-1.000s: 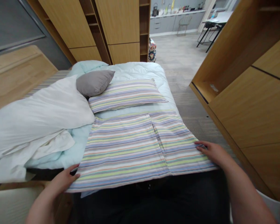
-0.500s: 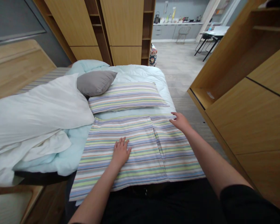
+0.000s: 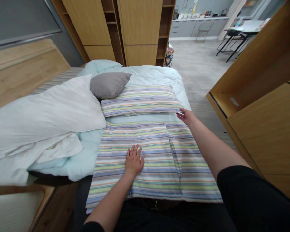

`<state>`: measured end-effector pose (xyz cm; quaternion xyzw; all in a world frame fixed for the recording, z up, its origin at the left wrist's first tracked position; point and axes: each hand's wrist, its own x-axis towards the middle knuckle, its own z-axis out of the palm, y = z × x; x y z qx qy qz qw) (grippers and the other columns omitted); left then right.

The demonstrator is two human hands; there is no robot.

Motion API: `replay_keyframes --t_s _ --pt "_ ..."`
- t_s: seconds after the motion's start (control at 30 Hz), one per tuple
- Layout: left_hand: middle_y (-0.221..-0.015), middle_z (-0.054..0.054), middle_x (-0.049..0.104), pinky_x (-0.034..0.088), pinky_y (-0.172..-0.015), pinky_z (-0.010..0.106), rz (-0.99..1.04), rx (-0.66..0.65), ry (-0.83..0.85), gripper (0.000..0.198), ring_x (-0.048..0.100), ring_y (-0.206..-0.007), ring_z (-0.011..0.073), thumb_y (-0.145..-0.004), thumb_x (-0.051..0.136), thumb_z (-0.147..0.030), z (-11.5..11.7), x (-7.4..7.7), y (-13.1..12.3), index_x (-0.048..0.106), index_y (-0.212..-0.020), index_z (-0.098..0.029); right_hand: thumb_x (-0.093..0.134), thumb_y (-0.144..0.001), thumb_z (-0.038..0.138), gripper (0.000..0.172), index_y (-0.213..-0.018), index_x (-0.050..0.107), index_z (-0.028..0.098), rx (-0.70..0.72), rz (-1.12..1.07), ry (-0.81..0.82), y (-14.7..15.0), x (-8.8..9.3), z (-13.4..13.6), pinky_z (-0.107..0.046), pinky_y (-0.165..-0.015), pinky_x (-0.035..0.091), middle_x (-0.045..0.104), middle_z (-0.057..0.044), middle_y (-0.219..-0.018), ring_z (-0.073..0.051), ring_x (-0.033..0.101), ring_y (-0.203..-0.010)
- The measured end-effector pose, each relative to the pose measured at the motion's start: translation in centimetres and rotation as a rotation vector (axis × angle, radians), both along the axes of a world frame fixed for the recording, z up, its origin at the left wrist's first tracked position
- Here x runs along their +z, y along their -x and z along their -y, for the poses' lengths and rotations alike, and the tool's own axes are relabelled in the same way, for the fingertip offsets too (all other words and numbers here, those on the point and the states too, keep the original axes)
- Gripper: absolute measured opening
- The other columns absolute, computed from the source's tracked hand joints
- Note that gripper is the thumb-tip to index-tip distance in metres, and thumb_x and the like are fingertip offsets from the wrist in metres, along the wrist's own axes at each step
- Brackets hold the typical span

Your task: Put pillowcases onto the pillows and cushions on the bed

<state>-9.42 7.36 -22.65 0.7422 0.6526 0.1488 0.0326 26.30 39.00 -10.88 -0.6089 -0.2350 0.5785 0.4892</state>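
Striped bed sheet (image 3: 154, 167) lies flat across the near end of the bed in the head view, with its long axis and its blue, green, orange and white stripes running from 9 o'clock to 3 o'clock. A straight crease crosses it from the far edge to the near edge, right of centre.

The person's left hand (image 3: 134, 161) rests on the sheet near its middle, open and palm down, with the fingers spread and gripping nothing. The sheet extends beyond it on every side.

The person's right hand (image 3: 186, 116) is also open, at about 1 o'clock from the left hand, with its fingers reaching toward 9 o'clock just beyond the sheet's far right corner. Whether it touches the sheet or the pale blue quilt (image 3: 87, 151) beneath cannot be told. A black sleeve (image 3: 246, 193) covers the upper right arm.

At 12 o'clock from the sheet, a striped pillow (image 3: 141, 101) lies crosswise just past its far edge, with a grey cushion (image 3: 109, 84) at the pillow's far left end. A white duvet (image 3: 45, 119) is bunched at 9 o'clock.

Wooden wardrobes (image 3: 140, 25) stand at 12 o'clock and a wooden cabinet (image 3: 268, 129) at 3 o'clock. A grey counter (image 3: 198, 27) and a black-legged table (image 3: 239, 35) stand in the distance at 1 o'clock.
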Motion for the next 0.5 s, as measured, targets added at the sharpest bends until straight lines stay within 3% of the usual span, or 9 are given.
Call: replay_keyframes --t_s 0.13,0.27,0.37,0.5 --pt "-0.173 0.01 0.044 0.019 -0.136 0.057 0.006 -0.003 0.002 0.054 0.034 -0.163 0.0319 -0.105 0.055 -0.04 -0.1 -0.4 0.1 0.061 -0.155 -0.021 0.065 -0.091 0.017 0.013 -0.104 0.064 0.018 -0.038 -0.124 -0.125 2.6 0.9 1.6 -0.025 -0.071 0.063 0.075 -0.003 -0.087 -0.016 0.075 -0.077" --pt "-0.172 0.012 0.045 0.02 -0.136 0.058 0.019 0.002 -0.009 0.054 0.035 -0.162 0.0332 -0.104 0.056 -0.039 -0.2 -0.3 0.1 0.062 -0.154 -0.02 0.067 -0.083 0.015 0.011 -0.094 0.067 0.017 -0.056 -0.147 -0.28 4.5 3.5 5.5 -0.02 -0.065 0.059 0.076 -0.001 -0.088 -0.012 0.072 -0.074" --pt "-0.171 0.014 0.046 0.021 -0.135 0.058 0.036 0.003 -0.022 0.054 0.036 -0.161 0.0341 -0.104 0.056 -0.038 0.0 0.0 0.0 0.062 -0.153 -0.019 0.072 -0.081 0.022 0.011 -0.091 0.07 0.02 0.068 -0.201 -0.493 6.0 7.5 8.7 -0.027 -0.085 0.062 0.079 -0.001 -0.101 -0.016 0.075 -0.096" --pt "-0.169 0.014 0.05 0.02 -0.136 0.058 0.147 -0.024 -0.038 0.05 0.038 -0.161 0.034 -0.102 0.059 -0.034 0.2 0.3 0.0 0.064 -0.15 -0.019 0.084 -0.08 0.035 0.019 -0.093 0.078 0.021 0.369 -0.177 -0.892 8.4 15.1 13.5 -0.041 -0.111 0.053 0.081 -0.004 -0.105 -0.025 0.073 -0.115"
